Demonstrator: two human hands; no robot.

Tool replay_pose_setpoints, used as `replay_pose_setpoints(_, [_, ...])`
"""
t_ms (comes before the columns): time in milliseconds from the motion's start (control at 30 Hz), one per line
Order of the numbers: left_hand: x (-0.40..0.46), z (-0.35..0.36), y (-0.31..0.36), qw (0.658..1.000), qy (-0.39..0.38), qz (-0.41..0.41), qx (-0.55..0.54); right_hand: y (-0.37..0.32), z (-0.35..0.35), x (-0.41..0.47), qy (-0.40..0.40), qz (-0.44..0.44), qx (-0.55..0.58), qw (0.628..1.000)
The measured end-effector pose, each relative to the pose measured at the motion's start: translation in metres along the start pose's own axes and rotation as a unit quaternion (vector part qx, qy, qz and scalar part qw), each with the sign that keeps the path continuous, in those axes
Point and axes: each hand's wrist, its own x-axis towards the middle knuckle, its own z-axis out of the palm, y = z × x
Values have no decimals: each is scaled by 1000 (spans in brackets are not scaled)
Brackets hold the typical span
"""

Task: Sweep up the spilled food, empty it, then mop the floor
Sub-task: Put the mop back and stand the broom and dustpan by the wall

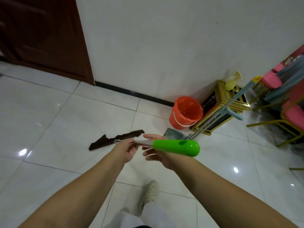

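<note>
Two bare arms reach out low in the view, with a pale shoe [152,193] on the white tile floor [49,112] under them. Both hands are on a mop handle [176,147] with a fat green plastic end. That green end points to the right, over the right wrist. The left hand [126,149] is closed around the thin metal part of the pole. The right hand [156,151] is spread flat under the pole with loose fingers, holding it up more than gripping it.

Down at the far end, the dark brown mop cloth [115,139] lies flat on the tiles. It looks soft and floppy, and it may drag if it is wet. The pole looks stiff and light, but smooth metal can slip, so the green end is likely the best place to grip, with the other hand lower down.

An orange bucket [185,112] stands by the wall, and a grey dustpan [171,134] sits just beside it. I see no food on the floor.
</note>
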Motion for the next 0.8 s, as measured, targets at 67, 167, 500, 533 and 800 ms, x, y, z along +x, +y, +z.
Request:
replay_pose_setpoints(67, [0, 3, 8, 1000, -10, 4, -18, -5, 2, 4, -32, -58, -32, 997])
replay_pose_setpoints(167, [5, 11, 20, 1000, -16, 16, -10, -20, 6, 8, -28, -157, -273, 949])
replay_pose_setpoints(500, [23, 60, 75, 996, -60, 14, -64, -99, 18, 72, -49, -345, -483, 803])
replay_pose_setpoints(533, [27, 68, 82, 997, -53, 16, -61, -109, 20, 81, -52, -331, -465, 819])
replay_pose_setpoints(800, [68, 122, 139, 998, 21, 13, -65, -184, 28, 151, -81, -305, -435, 843])
